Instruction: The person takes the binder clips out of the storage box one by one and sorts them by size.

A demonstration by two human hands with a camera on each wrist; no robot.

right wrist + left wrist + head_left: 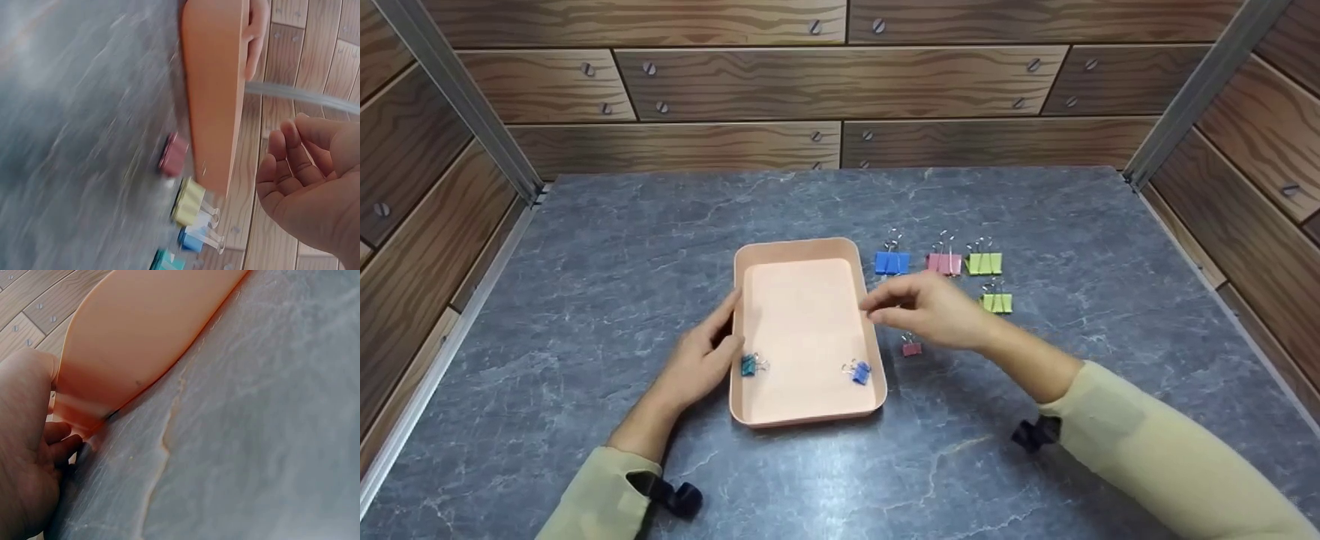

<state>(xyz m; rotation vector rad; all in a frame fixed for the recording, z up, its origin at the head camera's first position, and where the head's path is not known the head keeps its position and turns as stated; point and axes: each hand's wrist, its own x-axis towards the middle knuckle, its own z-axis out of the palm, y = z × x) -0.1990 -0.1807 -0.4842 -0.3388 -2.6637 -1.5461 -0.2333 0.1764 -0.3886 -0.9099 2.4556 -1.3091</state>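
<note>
A peach tray (802,420) stands on the table, with a small teal binder clip (748,365) and a small blue binder clip (860,372) inside near its front corners. Against the tray's left wall rests my left hand (697,367), its thumb at the rim; in the left wrist view some fingers (66,445) bend by the tray's lower edge. My right hand (934,311) is by the right rim, thumb and index apart in the head view, and nothing shows between them. Just below it lies a small pink binder clip (912,349).
Right of the tray stand larger clips: blue (892,263), pink (943,263) and yellow-green (984,264), with another yellow-green clip (997,303) in front. In the right wrist view, a teal clip (167,261) is also on the table. Wood-patterned walls enclose the table.
</note>
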